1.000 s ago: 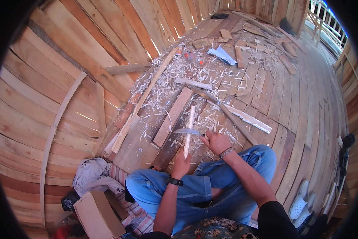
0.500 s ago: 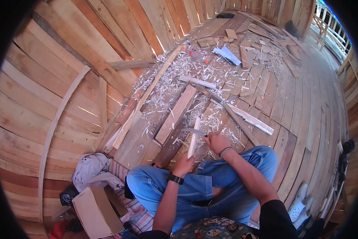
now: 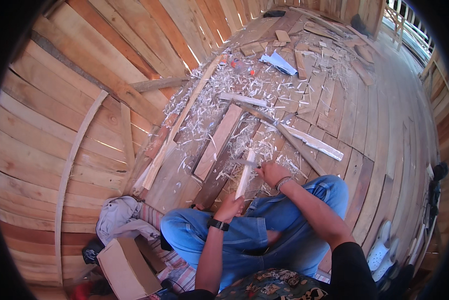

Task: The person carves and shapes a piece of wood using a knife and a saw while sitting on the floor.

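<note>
My left hand (image 3: 229, 207) is closed round the lower end of a pale wooden stick (image 3: 245, 176), which points up and away from me. In my right hand (image 3: 273, 175) is the dark handle of a knife, and its blade (image 3: 244, 162), a little blurred, lies across the stick near the far end. Both hands are above my crossed legs in blue jeans (image 3: 304, 207). Beyond the stick, a reddish plank (image 3: 219, 141) lies on the floor among curled shavings (image 3: 199, 102).
Farther out are a long pale strip (image 3: 184, 122), a dark wooden bar (image 3: 300, 149), a white-edged piece (image 3: 317, 143) and a blue-white sheet (image 3: 278, 63). A cardboard box (image 3: 127, 267) and grey cloth (image 3: 122, 220) sit at my left. White clogs (image 3: 381, 250) stand at right.
The knife and my right hand have shifted slightly toward the left, with the blade still across the stick. My left hand keeps its hold; the whole view has tilted a little.
</note>
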The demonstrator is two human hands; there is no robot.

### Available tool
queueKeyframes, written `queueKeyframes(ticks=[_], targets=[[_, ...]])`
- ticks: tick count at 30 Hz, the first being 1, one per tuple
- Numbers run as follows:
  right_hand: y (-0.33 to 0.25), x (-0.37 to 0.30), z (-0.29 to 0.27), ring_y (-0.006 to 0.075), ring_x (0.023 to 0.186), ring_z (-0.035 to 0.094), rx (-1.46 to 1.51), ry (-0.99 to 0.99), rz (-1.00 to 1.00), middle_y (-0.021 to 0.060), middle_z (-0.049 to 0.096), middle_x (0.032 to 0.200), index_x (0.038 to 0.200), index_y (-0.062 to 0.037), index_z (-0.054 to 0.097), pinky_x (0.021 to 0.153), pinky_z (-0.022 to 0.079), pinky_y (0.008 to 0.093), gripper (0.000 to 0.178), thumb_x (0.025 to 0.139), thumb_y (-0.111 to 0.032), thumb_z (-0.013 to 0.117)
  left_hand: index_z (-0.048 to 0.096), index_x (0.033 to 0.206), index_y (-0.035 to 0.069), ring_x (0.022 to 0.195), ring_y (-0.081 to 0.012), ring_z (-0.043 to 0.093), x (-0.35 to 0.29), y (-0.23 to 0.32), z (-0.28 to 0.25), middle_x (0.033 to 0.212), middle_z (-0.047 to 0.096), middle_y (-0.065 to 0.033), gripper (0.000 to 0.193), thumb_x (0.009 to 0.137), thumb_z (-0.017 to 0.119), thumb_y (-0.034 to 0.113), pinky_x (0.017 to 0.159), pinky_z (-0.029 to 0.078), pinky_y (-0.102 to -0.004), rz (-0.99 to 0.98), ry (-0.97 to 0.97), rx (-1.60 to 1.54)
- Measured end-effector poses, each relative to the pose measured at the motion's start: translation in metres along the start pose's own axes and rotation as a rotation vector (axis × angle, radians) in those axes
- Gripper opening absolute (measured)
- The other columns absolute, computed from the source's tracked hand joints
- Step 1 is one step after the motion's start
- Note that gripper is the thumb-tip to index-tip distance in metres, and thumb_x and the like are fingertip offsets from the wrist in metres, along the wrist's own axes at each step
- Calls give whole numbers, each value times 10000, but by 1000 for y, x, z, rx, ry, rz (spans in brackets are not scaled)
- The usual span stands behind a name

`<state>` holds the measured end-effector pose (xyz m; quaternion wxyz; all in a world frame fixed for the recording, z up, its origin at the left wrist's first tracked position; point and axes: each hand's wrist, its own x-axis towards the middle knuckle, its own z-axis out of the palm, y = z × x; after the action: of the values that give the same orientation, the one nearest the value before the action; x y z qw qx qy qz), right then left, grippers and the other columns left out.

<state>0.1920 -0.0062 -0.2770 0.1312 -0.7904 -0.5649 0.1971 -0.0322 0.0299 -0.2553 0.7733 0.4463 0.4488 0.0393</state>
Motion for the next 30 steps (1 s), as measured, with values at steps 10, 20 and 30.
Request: queueKeyframes(ticks=[10, 20, 30], targets=[[-2, 0, -14, 408, 770, 660, 59, -3, 32, 221, 660, 770, 937, -39, 619, 676, 525, 521, 483, 961, -484, 433, 478, 1097, 86, 512, -25, 339, -8, 5, 2, 686, 418, 34, 138, 991, 509, 168, 427, 266, -180, 30, -34, -90], [-14, -3, -26, 400, 713, 659, 157, 146, 38, 227, 646, 716, 879, -38, 603, 636, 522, 512, 511, 940, -525, 462, 437, 1362, 90, 545, -41, 337, -10, 18, -7, 738, 433, 8, 364, 1013, 465, 189, 499, 296, -184, 70, -180, -370], [-17, -4, -23, 355, 686, 613, 621, 201, -36, 204, 590, 701, 821, 6, 546, 651, 463, 451, 557, 871, -546, 600, 353, 1433, 75, 640, -121, 468, -13, 20, 10, 840, 541, -47, 456, 1044, 341, 312, 582, 405, -249, 116, -230, -395]])
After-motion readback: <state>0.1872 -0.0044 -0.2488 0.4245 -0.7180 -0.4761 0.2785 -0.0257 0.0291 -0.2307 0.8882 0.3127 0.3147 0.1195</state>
